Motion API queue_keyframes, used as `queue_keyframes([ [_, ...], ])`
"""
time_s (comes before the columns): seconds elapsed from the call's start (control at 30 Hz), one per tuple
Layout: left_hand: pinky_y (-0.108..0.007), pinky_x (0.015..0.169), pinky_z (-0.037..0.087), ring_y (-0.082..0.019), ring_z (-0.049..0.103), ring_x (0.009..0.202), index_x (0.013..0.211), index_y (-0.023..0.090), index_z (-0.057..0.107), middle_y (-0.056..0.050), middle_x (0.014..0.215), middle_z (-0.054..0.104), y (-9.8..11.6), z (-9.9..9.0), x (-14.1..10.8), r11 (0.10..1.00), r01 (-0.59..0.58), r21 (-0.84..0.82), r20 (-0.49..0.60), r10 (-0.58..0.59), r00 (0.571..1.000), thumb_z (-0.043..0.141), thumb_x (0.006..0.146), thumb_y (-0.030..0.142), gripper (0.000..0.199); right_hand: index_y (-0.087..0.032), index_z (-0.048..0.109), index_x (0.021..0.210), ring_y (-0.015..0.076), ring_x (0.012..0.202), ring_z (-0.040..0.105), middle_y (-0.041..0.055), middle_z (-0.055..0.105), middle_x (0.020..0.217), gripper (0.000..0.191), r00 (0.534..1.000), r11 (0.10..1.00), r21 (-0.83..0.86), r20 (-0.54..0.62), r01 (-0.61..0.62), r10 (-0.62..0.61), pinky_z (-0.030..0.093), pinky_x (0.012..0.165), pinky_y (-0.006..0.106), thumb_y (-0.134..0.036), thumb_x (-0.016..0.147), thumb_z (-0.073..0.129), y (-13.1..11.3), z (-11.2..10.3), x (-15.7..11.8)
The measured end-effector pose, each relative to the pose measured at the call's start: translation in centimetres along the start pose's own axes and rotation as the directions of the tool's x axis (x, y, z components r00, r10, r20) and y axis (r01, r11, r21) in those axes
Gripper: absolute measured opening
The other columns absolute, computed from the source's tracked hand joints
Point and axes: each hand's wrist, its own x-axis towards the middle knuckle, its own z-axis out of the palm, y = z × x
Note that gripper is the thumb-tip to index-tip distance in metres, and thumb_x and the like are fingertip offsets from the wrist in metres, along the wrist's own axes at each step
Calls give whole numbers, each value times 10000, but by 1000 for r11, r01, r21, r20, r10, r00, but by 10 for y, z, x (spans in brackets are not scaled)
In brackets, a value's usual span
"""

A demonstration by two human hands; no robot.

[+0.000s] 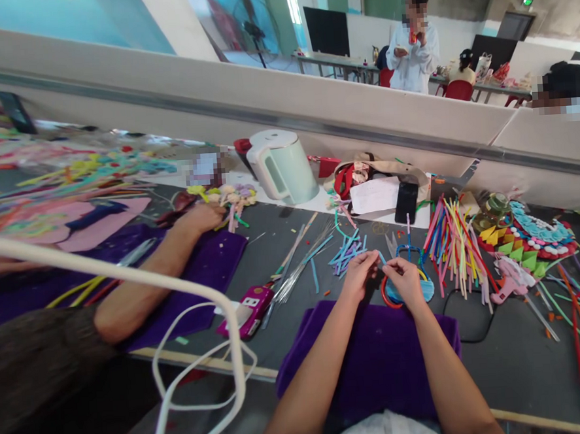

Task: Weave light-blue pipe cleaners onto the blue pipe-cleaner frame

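Over the folded purple cloth (371,349), my left hand (361,275) and my right hand (404,281) are close together, fingers pinched. A short light-blue pipe cleaner (381,258) runs between their fingertips. Partly hidden under my right hand is a flat blue fuzzy piece (426,288), with a dark-blue loop above it. An orange-red curved handle shows below my fingers, and scissor blades (391,243) point away just beyond them. Cut blue and lilac pipe cleaner pieces (347,253) lie beyond my left hand.
Right: a pipe cleaner bundle (456,246), a pink glue gun (508,289), a glass jar (496,209) and a colourful fuzzy craft piece (541,231). Left: wires (305,268), a magenta case (249,311), a white tube frame (236,351) and a co-worker's arm (151,278). A kettle (287,168) stands behind.
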Motion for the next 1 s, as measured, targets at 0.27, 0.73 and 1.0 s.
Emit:
queue_keyframes([
  [0.27,-266,624,415,-155,556,694,830,191,693,-31,784,630,-3,-3,8,686,-512,517,90,551,829,620,787,335,167,-169,613,742,81,441,410,-39,525,547,263,992,977,187,-58,-101,113,315,426,200,-432,744,613,6,2,0],
  [0.73,-287,712,435,-166,563,781,842,195,651,-31,814,606,-9,-9,6,477,-622,621,183,684,706,520,870,282,159,-179,619,751,76,442,394,-47,529,562,250,987,963,220,85,-155,139,305,427,204,-425,719,649,3,1,0],
  [1.0,-284,698,433,-165,562,750,805,187,668,-33,785,605,-9,-7,5,551,-608,572,165,649,743,536,848,296,177,-195,647,755,121,599,498,-9,580,703,106,986,986,-77,88,149,-142,394,569,235,-296,753,616,0,2,-1],
])
